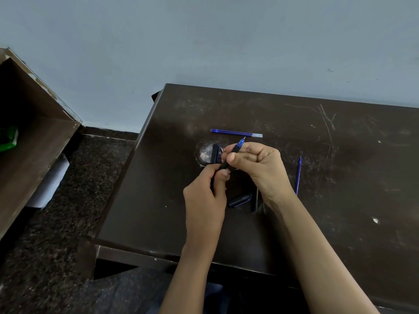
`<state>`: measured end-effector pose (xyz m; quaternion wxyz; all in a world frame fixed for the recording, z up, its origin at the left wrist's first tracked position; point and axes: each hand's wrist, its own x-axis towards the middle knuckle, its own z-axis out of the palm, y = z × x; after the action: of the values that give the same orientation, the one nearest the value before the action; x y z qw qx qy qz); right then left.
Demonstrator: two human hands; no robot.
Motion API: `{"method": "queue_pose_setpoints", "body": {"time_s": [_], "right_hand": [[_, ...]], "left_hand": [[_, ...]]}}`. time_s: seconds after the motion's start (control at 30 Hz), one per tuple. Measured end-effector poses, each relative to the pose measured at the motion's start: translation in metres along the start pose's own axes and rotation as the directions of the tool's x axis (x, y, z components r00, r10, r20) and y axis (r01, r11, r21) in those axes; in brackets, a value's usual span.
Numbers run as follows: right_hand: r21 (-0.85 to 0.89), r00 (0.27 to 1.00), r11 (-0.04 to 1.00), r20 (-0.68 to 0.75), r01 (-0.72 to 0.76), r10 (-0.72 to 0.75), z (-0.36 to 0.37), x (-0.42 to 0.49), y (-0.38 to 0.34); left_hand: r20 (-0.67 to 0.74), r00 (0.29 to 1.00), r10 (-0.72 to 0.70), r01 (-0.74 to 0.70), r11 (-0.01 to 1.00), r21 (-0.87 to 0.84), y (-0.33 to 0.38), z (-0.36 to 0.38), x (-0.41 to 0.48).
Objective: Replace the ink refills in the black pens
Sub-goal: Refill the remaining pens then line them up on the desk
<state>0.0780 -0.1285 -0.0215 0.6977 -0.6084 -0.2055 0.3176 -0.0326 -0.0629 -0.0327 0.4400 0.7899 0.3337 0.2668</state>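
Left hand [205,191] and right hand [256,163] both around black pen [229,158]

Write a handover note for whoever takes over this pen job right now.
Left hand: grips the lower barrel of a black pen.
Right hand: pinches the same pen near its blue tip, held above the table.
On the table: two blue refills side by side at the back, one refill to the right, a pen cap and a thin black piece under the hands.
Done: this pen seems to have a refill in.
Left: cap it, then the other pens.
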Motion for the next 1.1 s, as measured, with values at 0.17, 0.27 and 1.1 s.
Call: {"method": "queue_pose_setpoints", "body": {"time_s": [0.17, 0.27, 1.1], "right_hand": [[-0.615, 0.988, 0.783, 0.156, 0.093, 0.005, -0.026, 0.000, -0.005], [-0.817, 0.936, 0.548, 0.315, 0.182, 0.159, -0.038, -0.002, -0.007], [-0.619, 0.935, 0.755, -0.090, 0.218, -0.343, -0.040, -0.003, -0.012]], "left_hand": [[-0.087, 0.990, -0.112, 0.110, 0.994, -0.027, -0.001, -0.004, 0.002], [-0.099, 0.985, -0.139, 0.137, 0.990, -0.026, 0.001, -0.003, 0.002], [-0.144, 0.988, -0.056, 0.080, 0.982, 0.172, 0.008, 0.001, -0.005]]}}
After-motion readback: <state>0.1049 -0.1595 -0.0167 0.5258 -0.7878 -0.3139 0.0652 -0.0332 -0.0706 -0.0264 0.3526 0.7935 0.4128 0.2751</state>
